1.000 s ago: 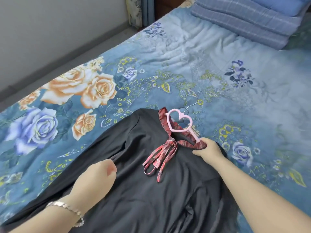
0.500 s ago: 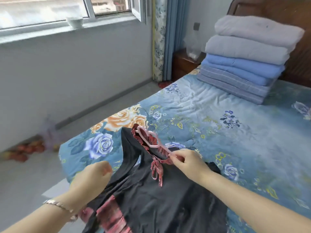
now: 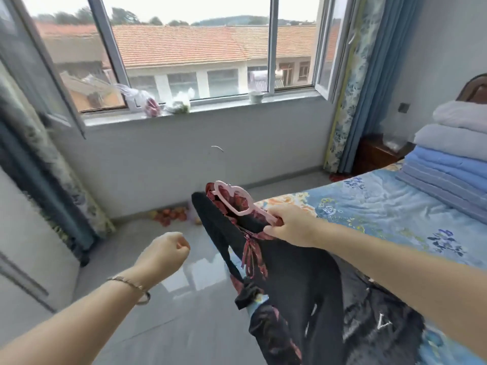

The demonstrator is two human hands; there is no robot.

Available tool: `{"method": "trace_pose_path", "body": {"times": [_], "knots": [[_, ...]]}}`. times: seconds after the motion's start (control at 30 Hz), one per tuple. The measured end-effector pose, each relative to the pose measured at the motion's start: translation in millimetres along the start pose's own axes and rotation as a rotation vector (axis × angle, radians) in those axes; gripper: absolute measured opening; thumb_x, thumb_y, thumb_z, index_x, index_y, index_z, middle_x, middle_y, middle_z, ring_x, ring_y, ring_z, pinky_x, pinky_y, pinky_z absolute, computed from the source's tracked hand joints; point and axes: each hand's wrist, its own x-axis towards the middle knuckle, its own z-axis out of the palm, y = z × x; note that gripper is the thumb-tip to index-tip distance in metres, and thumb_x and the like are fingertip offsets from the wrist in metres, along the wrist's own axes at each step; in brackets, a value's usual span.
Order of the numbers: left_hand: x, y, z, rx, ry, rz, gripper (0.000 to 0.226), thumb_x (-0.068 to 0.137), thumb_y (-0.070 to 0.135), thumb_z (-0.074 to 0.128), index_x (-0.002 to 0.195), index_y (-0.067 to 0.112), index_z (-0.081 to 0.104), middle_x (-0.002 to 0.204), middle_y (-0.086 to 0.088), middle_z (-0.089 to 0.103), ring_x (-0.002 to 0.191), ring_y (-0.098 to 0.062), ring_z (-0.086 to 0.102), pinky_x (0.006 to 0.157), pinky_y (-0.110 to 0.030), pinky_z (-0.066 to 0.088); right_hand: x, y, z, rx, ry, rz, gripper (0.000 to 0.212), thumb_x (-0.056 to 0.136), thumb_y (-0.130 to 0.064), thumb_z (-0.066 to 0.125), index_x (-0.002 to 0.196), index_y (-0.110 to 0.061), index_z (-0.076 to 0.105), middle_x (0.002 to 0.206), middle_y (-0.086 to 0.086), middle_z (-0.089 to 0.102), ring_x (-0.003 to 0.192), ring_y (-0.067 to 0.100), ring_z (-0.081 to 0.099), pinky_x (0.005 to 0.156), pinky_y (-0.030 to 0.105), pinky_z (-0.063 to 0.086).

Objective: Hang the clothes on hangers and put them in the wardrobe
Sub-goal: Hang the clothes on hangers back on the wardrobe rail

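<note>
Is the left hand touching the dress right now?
Apart. The head view shows bare floor between the curled left hand and the dress. Only the right hand carries it, gripping the hanger.

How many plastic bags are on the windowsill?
2. The bag of reddish things lies left of middle on the sill; the bag of pale things sits just right of it.

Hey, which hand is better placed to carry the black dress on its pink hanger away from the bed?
Right. The right hand grips the pink hanger, with the black dress hanging from it. The left hand is curled, holds nothing and is apart from the dress.
</note>
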Motion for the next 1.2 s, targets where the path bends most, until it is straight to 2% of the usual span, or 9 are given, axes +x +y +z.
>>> {"method": "trace_pose_path", "body": {"times": [0.13, 0.3, 0.47, 0.6, 0.73, 0.83, 0.97, 1.07, 1.2], "knots": [[-60, -43, -54, -0.019, 0.140, -0.106, 0.015, 0.087, 0.014, 0.048, 0.083, 0.023, 0.060, 0.083, 0.005, 0.062, 0.083, -0.016, 0.063, 0.079, -0.033, 0.055, -8, -103, -7, -0.036, -0.061, -0.147, 0.042, 0.091, -0.039, 0.053, 0.057, -0.021, 0.036, 0.059, -0.007, 0.041, 0.055, 0.012, 0.039, 0.053, 0.022, 0.030], [-149, -94, -104, -0.033, 0.323, -0.302, 0.013, 0.086, 0.012, 0.049, 0.080, 0.018, 0.058, 0.087, -0.004, 0.064, 0.085, -0.022, 0.062, 0.076, -0.031, 0.050, -34, -200, -1, -0.028, -0.201, -0.340, 0.043, 0.093, -0.031, 0.048, 0.052, -0.022, 0.041, 0.053, -0.007, 0.041, 0.048, 0.010, 0.037, 0.046, 0.021, 0.028], [-268, -119, -118, -0.060, 0.538, -0.554, 0.017, 0.088, 0.015, 0.046, 0.092, 0.015, 0.062, 0.093, -0.005, 0.067, 0.090, -0.025, 0.063, 0.082, -0.035, 0.052, -78, -271, 27, 0.031, -0.354, -0.563, 0.040, 0.090, -0.029, 0.051, 0.055, -0.017, 0.036, 0.050, -0.004, 0.035, 0.044, 0.011, 0.030, 0.039, 0.018, 0.022], [-380, -129, -112, -0.029, 0.657, -0.771, 0.015, 0.088, 0.015, 0.045, 0.085, 0.021, 0.058, 0.087, 0.002, 0.063, 0.089, -0.022, 0.062, 0.076, -0.030, 0.048, -127, -323, 52, 0.052, -0.518, -0.735, 0.040, 0.089, -0.031, 0.053, 0.055, -0.018, 0.038, 0.049, -0.005, 0.031, 0.044, 0.011, 0.027, 0.042, 0.022, 0.019], [-499, -126, -106, -0.036, 0.758, -0.997, 0.021, 0.086, 0.011, 0.041, 0.082, 0.013, 0.062, 0.083, -0.005, 0.065, 0.076, -0.022, 0.058, 0.071, -0.030, 0.048, -188, -381, 75, 0.053, -0.619, -0.897, 0.031, 0.089, -0.032, 0.055, 0.065, -0.014, 0.047, 0.054, -0.001, 0.034, 0.048, 0.012, 0.028, 0.043, 0.021, 0.020], [-587, -126, -105, -0.046, 0.888, -1.183, 0.024, 0.085, 0.013, 0.041, 0.088, 0.007, 0.064, 0.090, -0.008, 0.069, 0.083, -0.026, 0.064, 0.077, -0.034, 0.052, -238, -429, 92, 0.046, -0.674, -0.995, 0.032, 0.090, -0.031, 0.054, 0.066, -0.011, 0.046, 0.055, 0.000, 0.034, 0.050, 0.013, 0.030, 0.049, 0.025, 0.021], [-693, -123, -111, -0.040, 1.028, -1.322, 0.022, 0.085, 0.013, 0.042, 0.068, 0.019, 0.053, 0.085, -0.002, 0.066, 0.087, -0.025, 0.064, 0.073, -0.029, 0.050, -304, -497, 115, 0.043, -0.721, -1.131, 0.037, 0.093, -0.033, 0.051, 0.062, -0.013, 0.047, 0.060, -0.001, 0.043, 0.053, 0.010, 0.038, 0.051, 0.019, 0.031], [-761, -126, -121, -0.021, 1.081, -1.411, 0.022, 0.085, 0.011, 0.041, 0.067, 0.020, 0.051, 0.086, -0.005, 0.067, 0.087, -0.026, 0.065, 0.070, -0.028, 0.048, -353, -544, 133, 0.092, -0.752, -1.175, 0.035, 0.094, -0.031, 0.050, 0.062, -0.018, 0.047, 0.065, -0.002, 0.046, 0.056, 0.008, 0.041, 0.054, 0.015, 0.034], [-836, -139, -143, 0.050, 1.084, -1.489, 0.019, 0.088, 0.015, 0.042, 0.071, 0.019, 0.051, 0.089, -0.004, 0.064, 0.085, -0.022, 0.062, 0.072, -0.029, 0.047, -415, -608, 153, 0.115, -0.761, -1.168, 0.043, 0.095, -0.026, 0.048, 0.057, -0.011, 0.036, 0.057, 0.001, 0.033, 0.050, 0.012, 0.029, 0.048, 0.021, 0.023]]}}
